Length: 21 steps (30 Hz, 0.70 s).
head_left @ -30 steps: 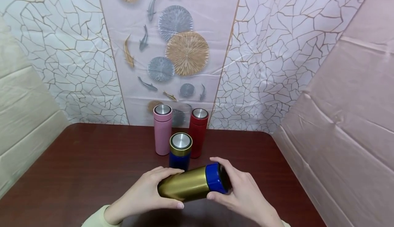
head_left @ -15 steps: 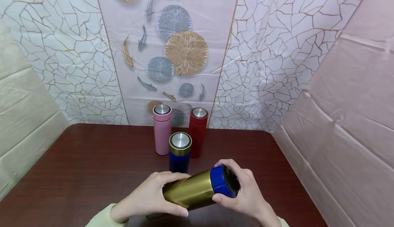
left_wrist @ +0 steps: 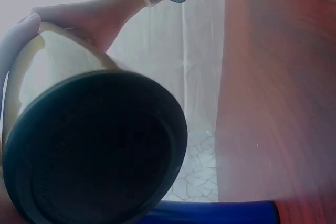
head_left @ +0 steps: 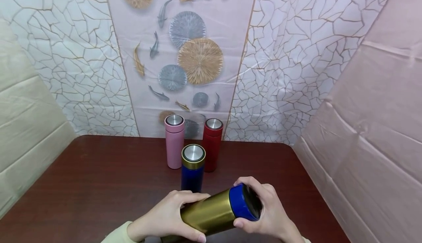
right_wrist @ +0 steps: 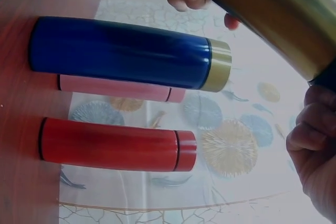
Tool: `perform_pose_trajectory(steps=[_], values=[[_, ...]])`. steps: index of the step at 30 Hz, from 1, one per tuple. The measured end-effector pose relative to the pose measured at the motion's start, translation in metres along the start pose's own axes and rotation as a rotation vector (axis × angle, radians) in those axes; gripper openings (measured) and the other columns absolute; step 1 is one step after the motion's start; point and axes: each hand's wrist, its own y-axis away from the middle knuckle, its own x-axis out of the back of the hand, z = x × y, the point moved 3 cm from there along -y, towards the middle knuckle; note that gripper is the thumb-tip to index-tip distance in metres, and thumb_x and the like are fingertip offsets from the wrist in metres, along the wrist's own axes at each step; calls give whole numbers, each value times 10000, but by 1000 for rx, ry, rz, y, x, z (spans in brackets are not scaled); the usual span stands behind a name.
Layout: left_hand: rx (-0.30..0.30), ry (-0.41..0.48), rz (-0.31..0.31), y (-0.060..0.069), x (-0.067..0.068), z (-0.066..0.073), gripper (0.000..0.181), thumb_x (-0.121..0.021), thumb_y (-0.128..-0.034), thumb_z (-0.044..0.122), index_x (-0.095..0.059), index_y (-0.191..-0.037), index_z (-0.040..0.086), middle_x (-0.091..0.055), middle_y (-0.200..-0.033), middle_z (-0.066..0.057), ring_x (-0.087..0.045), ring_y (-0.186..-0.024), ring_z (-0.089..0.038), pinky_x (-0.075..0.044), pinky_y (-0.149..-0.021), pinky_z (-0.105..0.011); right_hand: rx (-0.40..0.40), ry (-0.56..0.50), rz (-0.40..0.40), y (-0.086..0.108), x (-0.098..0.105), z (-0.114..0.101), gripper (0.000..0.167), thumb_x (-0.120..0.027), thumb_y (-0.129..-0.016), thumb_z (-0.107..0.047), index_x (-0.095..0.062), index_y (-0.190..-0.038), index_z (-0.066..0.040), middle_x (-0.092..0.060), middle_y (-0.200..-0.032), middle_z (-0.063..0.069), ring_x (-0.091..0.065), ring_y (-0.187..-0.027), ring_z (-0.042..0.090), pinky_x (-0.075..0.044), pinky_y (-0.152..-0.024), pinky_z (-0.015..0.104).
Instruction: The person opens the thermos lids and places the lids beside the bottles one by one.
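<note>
A gold thermos bottle (head_left: 211, 213) with a blue cap (head_left: 238, 202) is held tilted above the table, its cap end raised to the right. My left hand (head_left: 169, 213) grips the lower body, thumb in front. Around the blue cap curl the fingers and thumb of my right hand (head_left: 271, 210). The bottle's dark base (left_wrist: 100, 150) fills much of the left wrist view. In the right wrist view, the gold body (right_wrist: 262, 14) runs between both hands. Just behind it stands an upright blue thermos bottle (head_left: 192, 179) with a gold cap; its foot is hidden in the head view.
A pink thermos bottle (head_left: 174, 148) and a red thermos bottle (head_left: 212, 149) stand upright farther back on the dark red-brown table (head_left: 108, 177). Patterned cloth (head_left: 280, 60) hangs behind the table. Plain pale cloth (head_left: 369, 126) forms the sides.
Both hands and the gold bottle have shifted right and a little toward me. The bottle's tilt has grown slightly steeper. The standing bottles have stayed in place.
</note>
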Motion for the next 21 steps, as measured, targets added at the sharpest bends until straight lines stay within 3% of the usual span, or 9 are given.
perform_pose_trajectory(steps=[3, 9, 12, 17, 21], values=[[-4, 35, -28, -2, -1, -1, 689, -877, -748, 456, -603, -1364, 319, -681, -1113, 159, -588, -885, -15, -510, -689, -207, 23, 16, 10, -1, 2, -1, 661, -718, -820, -611, -621, -1186, -68, -695, -1008, 1, -624, -732, 39, -448, -644, 159], [36, 310, -201, -2, -11, -4, 609, -845, -806, 261, -619, -1371, 276, -687, -1155, 105, -622, -922, -32, -559, -765, -256, 162, -79, -4, -6, 3, -9, 657, -706, -830, -559, -622, -1221, -37, -697, -1033, 52, -650, -793, 91, -463, -678, 188], [40, 362, -243, -1, -13, -4, 575, -826, -819, 224, -630, -1358, 264, -682, -1181, 97, -616, -954, -30, -566, -802, -272, 216, -125, -47, -7, 4, -10, 674, -719, -825, -532, -604, -1245, -17, -693, -1067, 77, -660, -855, 125, -469, -712, 221], [29, 308, -241, -1, -11, 1, 538, -812, -840, 257, -628, -1344, 288, -684, -1108, 127, -615, -909, -9, -567, -771, -252, 158, -175, -146, -2, 5, -7, 664, -707, -847, -521, -553, -1261, -26, -655, -1140, 68, -628, -968, 158, -457, -758, 259], [-16, 66, -136, 4, -2, 11, 568, -796, -854, 407, -590, -1379, 338, -663, -1056, 161, -585, -863, 7, -522, -692, -203, 79, -264, -243, -2, 5, -4, 628, -762, -839, -391, -515, -1280, -18, -612, -1155, 73, -606, -978, 165, -534, -745, 244]])
